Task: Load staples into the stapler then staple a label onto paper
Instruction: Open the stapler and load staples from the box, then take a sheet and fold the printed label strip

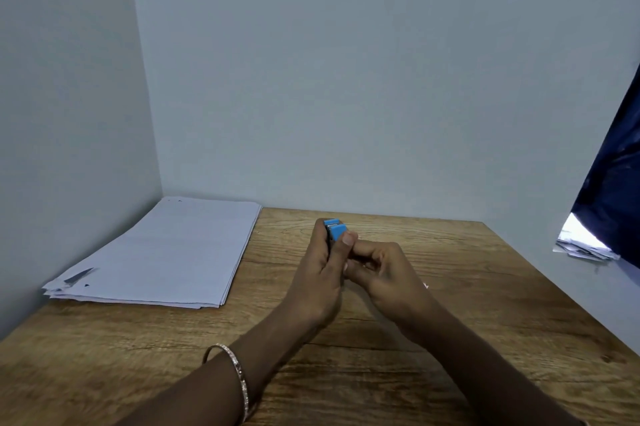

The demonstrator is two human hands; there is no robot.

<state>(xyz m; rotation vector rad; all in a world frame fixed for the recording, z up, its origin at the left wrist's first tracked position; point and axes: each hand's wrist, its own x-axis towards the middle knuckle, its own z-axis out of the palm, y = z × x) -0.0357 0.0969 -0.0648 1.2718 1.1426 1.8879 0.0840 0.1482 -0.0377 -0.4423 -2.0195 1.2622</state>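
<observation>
Your wooden table (450,304) meets grey walls (346,79) | paper stack (166,252) far left | left hand (318,273) grips blue stapler (335,230) | right hand (384,270) fingers curled, contents unclear

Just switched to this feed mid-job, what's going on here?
A person holds a blue stapler over the wooden table. The left hand grips it, thumb on its blue top; the right hand is curled close against it, and whether it holds staples is hidden. A stack of white paper lies untouched at the table's left. No label is visible.
</observation>
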